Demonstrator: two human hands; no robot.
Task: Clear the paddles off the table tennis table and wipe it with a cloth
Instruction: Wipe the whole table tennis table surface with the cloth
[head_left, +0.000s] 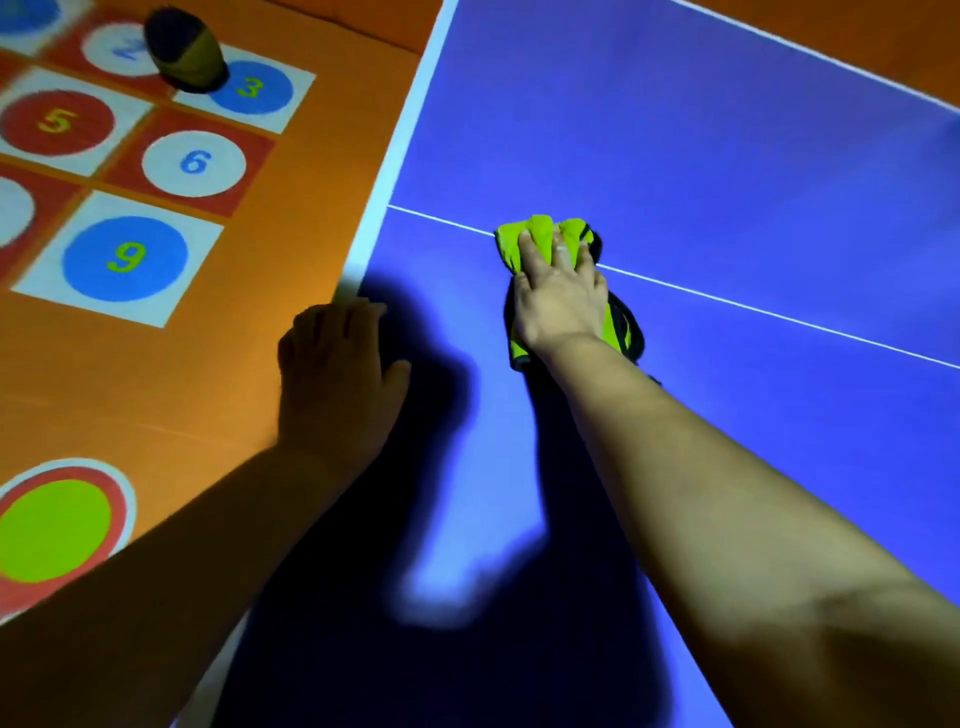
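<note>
The right hand (561, 296) lies flat on a bright green cloth (540, 228), fingers spread and fairly straight, pressing it onto the blue table (727, 156). The cloth sits bunched right on the thin white centre line (779, 317), with a dark trim showing under the wrist. The left hand (337, 369) rests on the table's near side, fingers relaxed and reaching the white edge band (410, 124), holding nothing. Beyond the cloth the blue surface runs wide to the far white line. A heavy shadow covers the near part of the table. Left of the edge lies the orange floor (208, 389) with numbered squares (124, 257) and a green circle (52, 530). A dark bundle (182, 49), perhaps a bag, sits on the squares, well apart from the table
</note>
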